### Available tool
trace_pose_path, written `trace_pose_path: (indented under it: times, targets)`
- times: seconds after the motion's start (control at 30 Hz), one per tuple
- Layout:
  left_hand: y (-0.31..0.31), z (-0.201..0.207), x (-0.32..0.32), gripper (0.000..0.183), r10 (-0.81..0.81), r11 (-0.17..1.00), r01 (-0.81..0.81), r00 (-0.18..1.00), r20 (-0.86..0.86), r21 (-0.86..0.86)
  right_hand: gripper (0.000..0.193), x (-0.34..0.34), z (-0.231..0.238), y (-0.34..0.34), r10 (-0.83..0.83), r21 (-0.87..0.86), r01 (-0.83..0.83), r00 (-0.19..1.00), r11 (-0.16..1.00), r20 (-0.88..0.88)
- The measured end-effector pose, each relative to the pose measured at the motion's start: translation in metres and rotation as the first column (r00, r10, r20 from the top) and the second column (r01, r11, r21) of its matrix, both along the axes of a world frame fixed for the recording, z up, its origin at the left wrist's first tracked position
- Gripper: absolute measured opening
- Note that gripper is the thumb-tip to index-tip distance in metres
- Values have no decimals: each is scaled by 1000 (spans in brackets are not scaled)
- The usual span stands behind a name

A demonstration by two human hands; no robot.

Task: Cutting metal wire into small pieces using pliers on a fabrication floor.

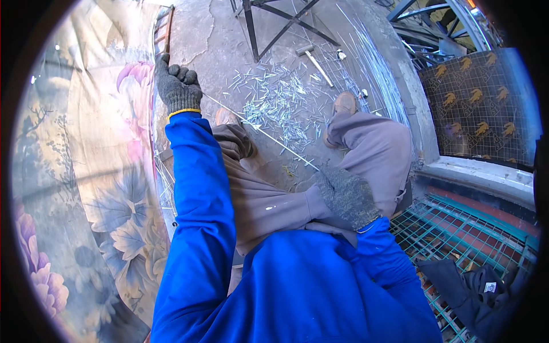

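Head view | left hand (178,86) and right hand (346,197): fingers of both are curling closed, gripping 1 thin rod (286,147) spanning diagonally between them | floor (222,31): 1 hammer (319,68) is lying near short metal pieces (280,106), too many to count

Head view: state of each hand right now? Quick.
Left hand: closed, apparently gripping the thin metal rod near its far end.
Right hand: closed, appears to hold the same rod; exact grip hidden.

Bright light | pale glare, shadow bands on floral cloth (108,171) | edges bowed, corners black
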State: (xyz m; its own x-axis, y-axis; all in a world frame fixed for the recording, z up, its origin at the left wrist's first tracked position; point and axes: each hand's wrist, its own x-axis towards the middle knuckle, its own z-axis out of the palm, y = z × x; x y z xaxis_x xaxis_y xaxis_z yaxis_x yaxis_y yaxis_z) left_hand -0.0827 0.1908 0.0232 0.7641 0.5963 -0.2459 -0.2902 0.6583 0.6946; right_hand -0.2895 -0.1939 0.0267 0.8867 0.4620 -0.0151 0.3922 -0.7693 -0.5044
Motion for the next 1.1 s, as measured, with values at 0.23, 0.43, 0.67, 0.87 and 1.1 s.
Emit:
trace_pose_path:
  times: [0.23, 0.43, 0.67, 0.87, 1.1]
  targets:
    - [-5, -2, 3, 15, -268, 901, 346, 919, 290, -261, 29, -9, 0, -6, -15, -434, 52, 996, 899, 88]
    - [-6, 10, -7, 24, -312, 828, 500, 788, 531, -254, 30, 14, 23, 4, -354, -135, 344, 933, 929, -62]
    - [-41, 60, -26, 32, -361, 829, 533, 740, 567, -167, 29, 19, 27, 3, -349, 111, 360, 931, 926, -108]
    - [-37, 98, -38, 28, -397, 848, 522, 743, 540, -95, 30, 16, 33, 1, -336, 241, 357, 934, 903, -124]
    - [-46, 119, -41, 30, -387, 883, 468, 756, 529, -24, 23, 12, 22, -1, -358, 478, 275, 930, 834, 89]
